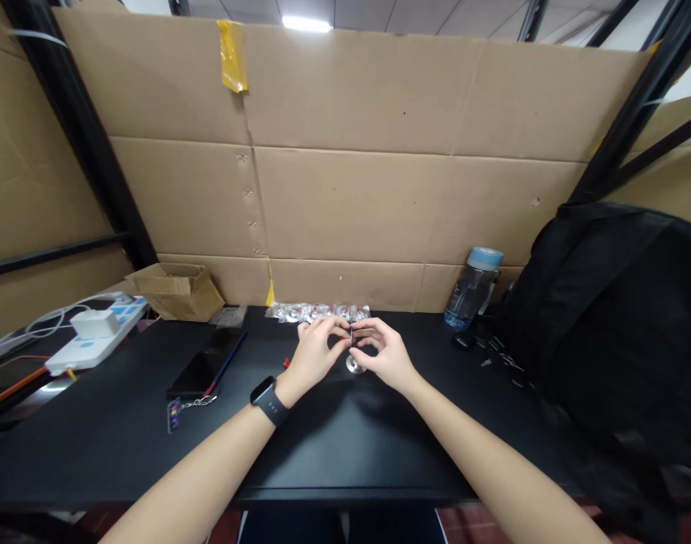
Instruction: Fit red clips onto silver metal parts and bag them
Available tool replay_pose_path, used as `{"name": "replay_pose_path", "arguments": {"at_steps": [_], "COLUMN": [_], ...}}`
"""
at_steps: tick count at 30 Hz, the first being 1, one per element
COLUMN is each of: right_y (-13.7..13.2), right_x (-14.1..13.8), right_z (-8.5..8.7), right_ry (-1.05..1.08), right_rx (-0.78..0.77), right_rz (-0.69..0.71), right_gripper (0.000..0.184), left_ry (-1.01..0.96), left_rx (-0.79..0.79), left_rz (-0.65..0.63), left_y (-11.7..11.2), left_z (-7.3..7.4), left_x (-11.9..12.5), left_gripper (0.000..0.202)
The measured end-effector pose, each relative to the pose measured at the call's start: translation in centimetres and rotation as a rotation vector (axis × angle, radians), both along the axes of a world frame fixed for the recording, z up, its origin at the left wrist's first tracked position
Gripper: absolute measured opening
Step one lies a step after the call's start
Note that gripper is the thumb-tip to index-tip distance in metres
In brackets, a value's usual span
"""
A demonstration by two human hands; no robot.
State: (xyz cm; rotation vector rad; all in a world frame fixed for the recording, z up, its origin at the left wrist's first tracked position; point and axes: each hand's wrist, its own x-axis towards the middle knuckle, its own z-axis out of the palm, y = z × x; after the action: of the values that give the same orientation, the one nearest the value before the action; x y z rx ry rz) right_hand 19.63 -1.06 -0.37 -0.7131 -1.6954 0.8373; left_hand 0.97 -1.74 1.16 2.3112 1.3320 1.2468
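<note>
So both hands were up together over the black desk (124, 446), fingertips nearly meeting. The left hand (316, 349) and right hand (384, 351) were pinching one tiny part (351, 337) between them, a thin dark thing standing about upright, so its long axis ran up and down right in the gap between the two sets of fingers. Both hands were curled closed on it; which had the firmer hold, I couldn't tell, it was too small. Neither was nearer, it sat dead centre.

Just under the right hand's fingers, on the desk, lay a small shiny disc (355, 367). It looked apart from the part, though I couldn't be sure.

Just beyond the knuckles was a row of silvery packets (316, 311). Off past the left hand lay a phone (206, 364), and past the right hand a bottle (472, 287) and a black bag (611, 317).
</note>
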Motion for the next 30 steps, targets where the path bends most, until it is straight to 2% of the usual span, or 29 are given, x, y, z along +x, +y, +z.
{"name": "replay_pose_path", "arguments": {"at_steps": [3, 11, 14, 18, 23, 26, 30], "right_y": [0.0, 0.3, 0.6, 1.2, 1.6, 1.6, 1.7], "right_x": [0.0, 0.0, 0.1, 0.4, 0.7, 0.8, 0.9], "right_z": [0.0, -0.3, -0.4, -0.7, -0.9, -1.0, -1.1], "right_ry": [0.014, 0.077, 0.132, 0.161, 0.034, -0.012, -0.034], "right_rx": [-0.020, -0.077, -0.177, -0.294, -0.180, -0.154, -0.181], "right_rz": [0.009, 0.032, 0.075, 0.109, 0.057, 0.055, 0.059], "right_gripper": [0.041, 0.043, 0.043, 0.030, 0.024, 0.023, 0.027], "left_ry": [-0.045, -0.014, 0.006, 0.067, 0.095, 0.094, 0.084], "left_rx": [-0.019, 0.016, 0.040, 0.110, 0.160, 0.146, 0.123], "left_rz": [-0.021, -0.010, 0.019, 0.068, 0.070, 0.008, -0.070], "left_y": [0.3, 0.6, 0.7, 0.5, 0.4, 0.6, 0.4], "left_z": [-0.1, -0.6, -0.7, -0.8, -0.8, -0.7, -0.1], "left_x": [-0.2, -0.1, -0.1, -0.1, -0.2, -0.5, -1.0], "left_gripper": [0.005, 0.006, 0.007, 0.007, 0.006, 0.006, 0.024]}}
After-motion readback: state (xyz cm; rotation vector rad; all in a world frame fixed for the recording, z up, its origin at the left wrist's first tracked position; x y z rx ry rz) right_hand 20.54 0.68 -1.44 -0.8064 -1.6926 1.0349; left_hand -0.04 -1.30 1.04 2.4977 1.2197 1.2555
